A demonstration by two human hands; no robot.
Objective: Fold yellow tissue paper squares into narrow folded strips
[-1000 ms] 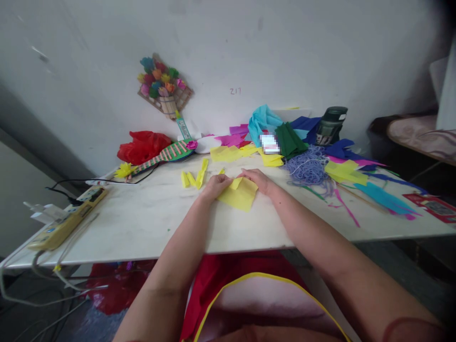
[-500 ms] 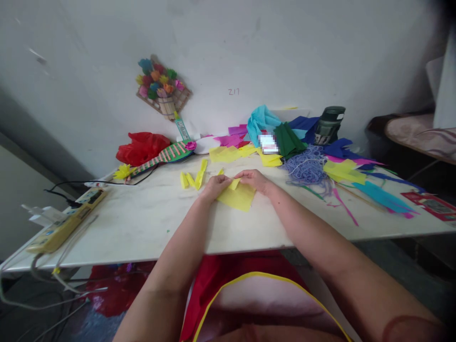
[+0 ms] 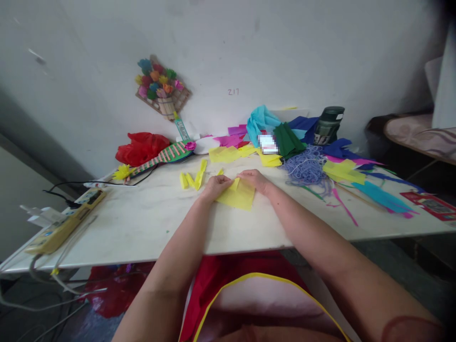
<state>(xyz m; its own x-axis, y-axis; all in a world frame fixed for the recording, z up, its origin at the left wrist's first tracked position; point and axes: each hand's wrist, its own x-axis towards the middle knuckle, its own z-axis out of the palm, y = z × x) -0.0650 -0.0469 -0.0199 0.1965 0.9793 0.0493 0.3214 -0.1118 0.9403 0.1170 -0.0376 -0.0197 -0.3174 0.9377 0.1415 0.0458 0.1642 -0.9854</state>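
A thin yellow sheet of crepe paper (image 3: 237, 197) lies on the table in front of me, its far edge folded over in a small flap. My left hand (image 3: 216, 186) pinches the sheet at its far left side. At the far right side, my right hand (image 3: 255, 179) grips the same edge, fingers closed on it. The fingertips of both hands are close together, and part of the fold is hidden under them. Just left of my hands are several narrow folded yellow paper strips (image 3: 200, 175).
At the left edge sits a power strip (image 3: 66, 223) with cables. A red plastic bag (image 3: 140, 148) and a green decorated craft piece (image 3: 171, 154) lie at the back. To the right are purple yarn (image 3: 305, 165), a dark bottle (image 3: 328, 126) and coloured paper scraps (image 3: 384, 195).
Very little differs. The folded flap under my fingertips has shifted slightly, while both hands keep their hold on the yellow sheet.
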